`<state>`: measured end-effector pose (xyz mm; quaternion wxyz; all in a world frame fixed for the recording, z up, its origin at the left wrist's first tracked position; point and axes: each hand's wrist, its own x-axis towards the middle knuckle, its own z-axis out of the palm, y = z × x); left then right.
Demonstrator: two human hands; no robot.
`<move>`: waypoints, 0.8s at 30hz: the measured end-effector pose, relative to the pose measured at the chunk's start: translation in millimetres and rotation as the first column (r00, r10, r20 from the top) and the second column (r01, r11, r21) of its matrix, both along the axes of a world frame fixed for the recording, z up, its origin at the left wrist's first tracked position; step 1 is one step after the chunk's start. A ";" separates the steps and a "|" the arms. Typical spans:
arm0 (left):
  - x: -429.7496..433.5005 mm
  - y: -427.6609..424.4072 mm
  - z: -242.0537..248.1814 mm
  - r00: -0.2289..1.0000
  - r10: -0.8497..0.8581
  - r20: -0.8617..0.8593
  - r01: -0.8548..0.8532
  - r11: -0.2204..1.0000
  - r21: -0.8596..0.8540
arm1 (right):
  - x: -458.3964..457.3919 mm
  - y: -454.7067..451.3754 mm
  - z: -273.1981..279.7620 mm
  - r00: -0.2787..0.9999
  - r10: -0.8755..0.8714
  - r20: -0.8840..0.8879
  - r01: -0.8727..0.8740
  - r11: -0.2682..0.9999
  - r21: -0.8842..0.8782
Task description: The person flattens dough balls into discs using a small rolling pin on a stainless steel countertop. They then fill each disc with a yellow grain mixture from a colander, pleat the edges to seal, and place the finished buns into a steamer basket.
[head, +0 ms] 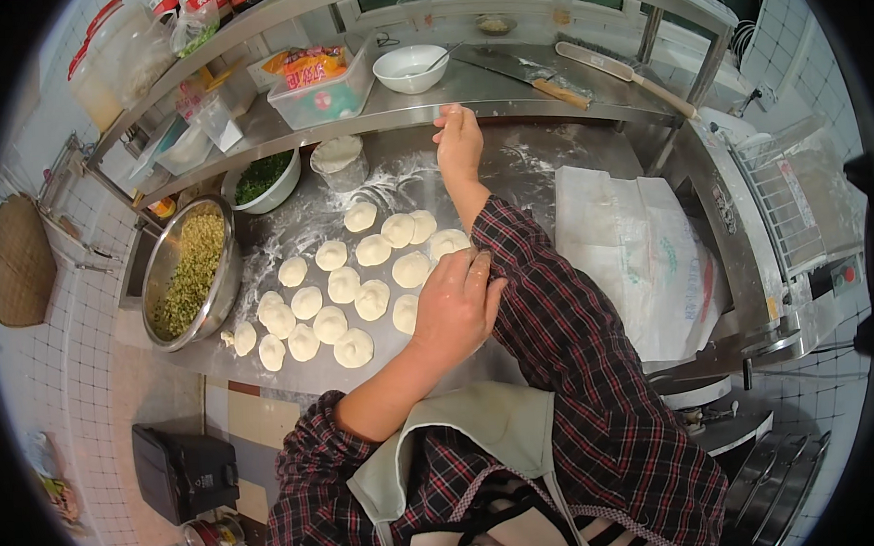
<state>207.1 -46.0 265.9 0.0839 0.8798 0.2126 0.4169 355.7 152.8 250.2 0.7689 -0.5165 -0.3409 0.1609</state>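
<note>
My left hand (456,301) has its fingers on the rolled plaid sleeve (511,227) of my right arm, gripping the cloth near the forearm. My right hand (460,142) is raised over the back of the steel worktop, fingers loosely bent and apart from the thumb, with nothing visible in it. Many small flattened dough rounds (372,300) lie on the floured steel worktop (419,180), left of and below my right forearm; my left hand partly hides some. A steel bowl of chopped filling (191,274) stands at the left edge.
Behind the dough stand a container of flour (339,163) and a white bowl of chopped greens (264,181). A white woven sack (635,266) lies at the right. The steel shelf above holds a plastic bin (322,96), a white bowl (410,68), a wooden-handled tool (561,93) and a brush (596,62).
</note>
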 end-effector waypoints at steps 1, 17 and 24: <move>2.5 0.5 -3.6 0.999 0.029 -0.025 -0.029 0.999 0.014 | 2.8 3.7 -6.1 0.994 -0.044 0.104 0.047 0.999 -0.026; -1.4 -1.3 -5.3 0.943 -0.197 0.270 0.330 0.668 -0.667 | 32.8 13.7 -23.9 0.998 -0.033 0.061 0.047 0.971 -0.237; 5.7 -11.3 7.8 0.986 -0.078 0.145 0.111 0.965 -0.239 | -5.4 -18.4 -14.6 0.582 -0.078 0.810 0.312 0.940 -0.134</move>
